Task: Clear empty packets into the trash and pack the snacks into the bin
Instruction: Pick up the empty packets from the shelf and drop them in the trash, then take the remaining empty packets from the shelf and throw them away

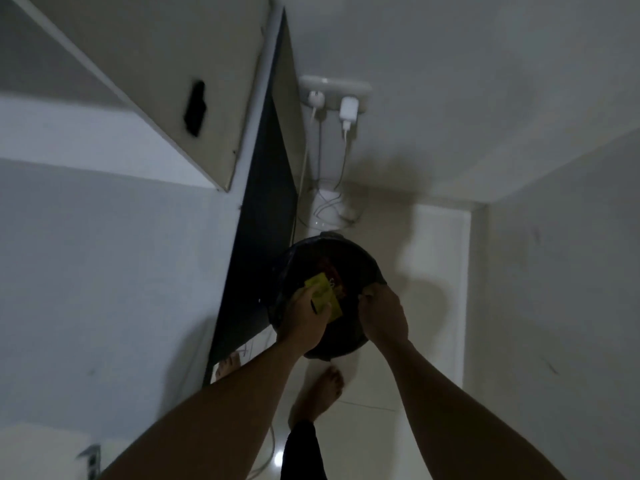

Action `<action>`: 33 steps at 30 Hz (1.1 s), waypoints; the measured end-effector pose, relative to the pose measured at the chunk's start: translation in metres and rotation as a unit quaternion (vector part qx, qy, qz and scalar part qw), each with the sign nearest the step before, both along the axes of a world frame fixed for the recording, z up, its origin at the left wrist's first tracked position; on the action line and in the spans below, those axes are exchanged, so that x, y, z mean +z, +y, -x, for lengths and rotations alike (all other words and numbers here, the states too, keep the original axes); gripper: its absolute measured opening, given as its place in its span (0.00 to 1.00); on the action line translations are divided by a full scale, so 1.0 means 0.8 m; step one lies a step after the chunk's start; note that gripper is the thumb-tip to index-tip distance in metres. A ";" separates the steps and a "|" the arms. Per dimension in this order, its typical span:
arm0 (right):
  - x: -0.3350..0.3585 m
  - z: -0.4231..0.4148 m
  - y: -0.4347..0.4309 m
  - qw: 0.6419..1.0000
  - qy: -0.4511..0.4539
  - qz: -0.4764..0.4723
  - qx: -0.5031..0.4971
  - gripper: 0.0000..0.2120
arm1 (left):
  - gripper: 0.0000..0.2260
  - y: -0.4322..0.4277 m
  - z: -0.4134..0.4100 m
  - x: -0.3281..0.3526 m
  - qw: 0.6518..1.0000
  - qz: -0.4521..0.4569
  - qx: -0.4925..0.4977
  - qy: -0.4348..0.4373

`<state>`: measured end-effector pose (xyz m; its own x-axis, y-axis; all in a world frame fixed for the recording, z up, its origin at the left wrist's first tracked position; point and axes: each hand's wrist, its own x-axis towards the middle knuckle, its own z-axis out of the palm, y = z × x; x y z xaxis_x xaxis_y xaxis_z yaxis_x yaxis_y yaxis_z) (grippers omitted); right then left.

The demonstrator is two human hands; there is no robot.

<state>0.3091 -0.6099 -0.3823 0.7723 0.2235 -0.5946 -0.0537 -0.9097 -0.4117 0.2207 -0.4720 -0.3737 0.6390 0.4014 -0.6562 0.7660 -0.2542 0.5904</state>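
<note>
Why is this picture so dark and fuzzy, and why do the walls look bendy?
Head view: the light is dim, so the trash can looks nearly black and only the yellow packet in the left hand stands out; edges are soft with blur; the wide lens makes the walls lean; a small glare spot shines on the floor.

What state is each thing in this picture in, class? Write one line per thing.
Left hand: holds the yellow packet over the trash can.
Yellow packet: held above the opening, not yet dropped.
Right hand: grips the black liner at its rim.
Trash can: open, lined, with a red packet inside.
White charger: plugged into the wall socket.
</note>
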 end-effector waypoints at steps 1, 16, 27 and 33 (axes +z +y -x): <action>0.022 0.000 0.001 1.000 -0.009 -0.004 0.002 0.14 | 0.23 0.000 -0.001 0.021 1.000 -0.002 0.000 -0.015; 0.433 0.037 0.123 0.936 -0.242 -0.244 0.082 0.09 | 0.24 0.105 0.051 0.413 0.945 -0.199 -0.003 -0.260; 0.634 0.097 0.267 0.820 -0.398 -0.375 0.171 0.11 | 0.18 0.259 0.123 0.601 0.852 -0.391 0.052 -0.345; 0.692 0.087 0.310 0.811 -0.423 -0.366 0.172 0.12 | 0.18 0.324 0.128 0.661 0.821 -0.422 0.048 -0.381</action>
<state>0.2395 -0.3616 0.1713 0.6510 0.5668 0.5049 0.7353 -0.3055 -0.6050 0.1187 -0.2131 0.1551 0.6731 0.5802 0.4586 0.2962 -0.7797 0.5517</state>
